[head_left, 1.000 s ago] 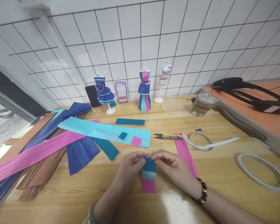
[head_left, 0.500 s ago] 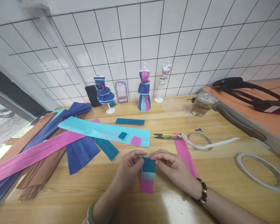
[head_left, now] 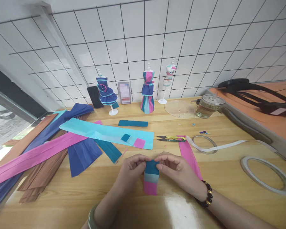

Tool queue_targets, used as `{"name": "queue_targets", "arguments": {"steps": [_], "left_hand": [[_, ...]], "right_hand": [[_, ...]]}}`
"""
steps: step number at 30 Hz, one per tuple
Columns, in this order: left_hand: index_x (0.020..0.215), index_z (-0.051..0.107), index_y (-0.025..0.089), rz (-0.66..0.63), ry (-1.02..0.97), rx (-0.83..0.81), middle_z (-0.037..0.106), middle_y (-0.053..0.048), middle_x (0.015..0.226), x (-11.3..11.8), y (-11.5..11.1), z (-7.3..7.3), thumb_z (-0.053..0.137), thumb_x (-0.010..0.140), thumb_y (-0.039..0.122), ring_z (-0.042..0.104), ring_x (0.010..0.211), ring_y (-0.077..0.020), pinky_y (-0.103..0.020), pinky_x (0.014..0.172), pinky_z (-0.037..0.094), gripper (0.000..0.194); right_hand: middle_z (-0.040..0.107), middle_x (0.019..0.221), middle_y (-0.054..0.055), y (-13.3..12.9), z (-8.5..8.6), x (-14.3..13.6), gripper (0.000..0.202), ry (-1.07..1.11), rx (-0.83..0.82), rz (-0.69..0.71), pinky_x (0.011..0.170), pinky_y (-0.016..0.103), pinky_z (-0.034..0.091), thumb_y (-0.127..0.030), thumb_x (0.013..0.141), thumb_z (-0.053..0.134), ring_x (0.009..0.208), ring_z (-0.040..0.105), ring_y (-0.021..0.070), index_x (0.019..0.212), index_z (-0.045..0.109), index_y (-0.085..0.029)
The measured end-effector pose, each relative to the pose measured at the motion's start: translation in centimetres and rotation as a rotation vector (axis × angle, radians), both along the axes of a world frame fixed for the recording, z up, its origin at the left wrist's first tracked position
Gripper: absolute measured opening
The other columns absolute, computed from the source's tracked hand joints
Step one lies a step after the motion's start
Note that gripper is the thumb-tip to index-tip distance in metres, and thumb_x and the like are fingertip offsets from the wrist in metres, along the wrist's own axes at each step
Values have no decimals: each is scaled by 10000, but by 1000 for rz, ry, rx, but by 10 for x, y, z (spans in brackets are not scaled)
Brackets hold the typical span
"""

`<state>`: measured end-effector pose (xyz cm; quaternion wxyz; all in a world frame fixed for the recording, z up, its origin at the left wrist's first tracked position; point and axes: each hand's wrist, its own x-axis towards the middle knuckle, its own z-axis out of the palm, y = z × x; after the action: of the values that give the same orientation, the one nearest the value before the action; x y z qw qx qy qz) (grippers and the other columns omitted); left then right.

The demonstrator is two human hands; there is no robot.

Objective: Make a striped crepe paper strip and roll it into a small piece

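Both hands pinch the top edge of a small strip of crepe paper [head_left: 151, 178], banded teal, pale blue and pink, which hangs toward me. My left hand [head_left: 133, 171] is closed on its upper left corner, thumb against fingers. At the upper right corner, my right hand [head_left: 173, 168] grips it the same way. Beyond my fingers, a light blue paper strip [head_left: 109, 135] lies flat with a small teal square [head_left: 125, 137] and a pink square [head_left: 139, 143] on it. Thread snips [head_left: 171, 139] rest on the end of a pink strip [head_left: 189, 157] beside my right hand.
Small dress forms in paper dresses, one navy [head_left: 106, 90] and one multicoloured [head_left: 148, 92], stand along the tiled wall. Loose paper strips [head_left: 45, 143] pile up at left. Tape rolls [head_left: 267, 175] and a lidded cup of liquid [head_left: 209, 106] are at right.
My right fingers have shifted slightly left along the strip's top edge. The strip is raised a little, and both hands keep their pinch.
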<state>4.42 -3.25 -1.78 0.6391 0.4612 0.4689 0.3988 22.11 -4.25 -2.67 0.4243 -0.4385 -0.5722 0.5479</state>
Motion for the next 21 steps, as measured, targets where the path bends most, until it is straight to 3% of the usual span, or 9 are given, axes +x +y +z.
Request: {"name": "queue_targets", "arguments": {"steps": [7, 13, 21], "left_hand": [[753, 681, 149, -2, -18, 66, 647, 10, 619, 4, -1, 1, 692, 618, 191, 555, 585, -100, -206, 571, 438, 142], [764, 662, 158, -3, -47, 77, 673, 7, 635, 5, -1, -5, 709, 611, 179, 588, 585, -115, -222, 571, 457, 161], [748, 666, 150, 34, -15, 121, 651, 14, 616, 5, -2, -1, 689, 623, 161, 566, 563, -97, -200, 544, 440, 127]], "right_hand": [[646, 834, 50, 0, -10, -2, 161, -53, 43, -57, 716, 310, 505, -286, 740, 638, 777, 591, 169, 868, 658, -192], [655, 893, 68, 0, -7, -2, 148, -119, 118, -62, 744, 320, 514, -278, 763, 613, 832, 607, 185, 874, 674, -200], [647, 879, 78, 0, -3, -2, 179, -139, 131, -44, 723, 318, 510, -304, 785, 596, 822, 610, 191, 897, 682, -194]]}}
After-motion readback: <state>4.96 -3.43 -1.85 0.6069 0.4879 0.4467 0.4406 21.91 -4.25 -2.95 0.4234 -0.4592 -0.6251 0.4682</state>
